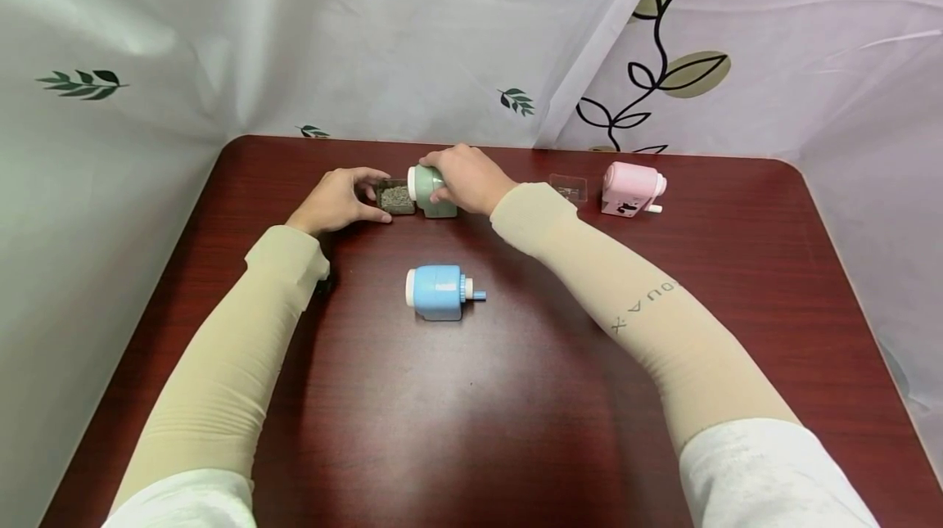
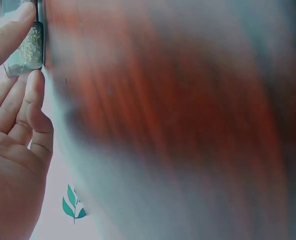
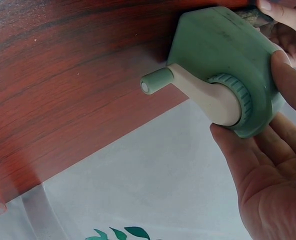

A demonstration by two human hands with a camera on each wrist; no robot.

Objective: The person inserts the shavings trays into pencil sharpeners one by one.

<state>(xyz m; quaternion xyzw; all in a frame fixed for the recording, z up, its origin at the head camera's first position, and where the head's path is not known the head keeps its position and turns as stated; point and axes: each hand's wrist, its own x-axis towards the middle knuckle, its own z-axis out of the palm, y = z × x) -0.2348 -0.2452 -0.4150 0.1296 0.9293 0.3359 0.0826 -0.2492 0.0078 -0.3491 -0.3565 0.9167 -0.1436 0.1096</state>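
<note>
At the far side of the table, my right hand (image 1: 471, 178) grips a green crank pencil sharpener (image 1: 433, 207) from above and behind. Its cream crank handle (image 3: 203, 95) faces away from the left hand in the right wrist view. My left hand (image 1: 335, 200) holds a small clear shavings drawer (image 1: 398, 199) between thumb and fingers, just beside the sharpener's white front. Grey-green pencil shavings (image 2: 30, 47) fill part of the drawer. In the left wrist view, the thumb lies across the drawer and fingertips are at its end.
A blue crank sharpener (image 1: 437, 292) lies nearer on the table (image 1: 471, 430). To the right, a pink sharpener (image 1: 629, 189) stands near the back edge, with a small clear tray (image 1: 569, 188) holding dark bits beside it. Patterned white curtains (image 1: 412, 61) hang behind the table.
</note>
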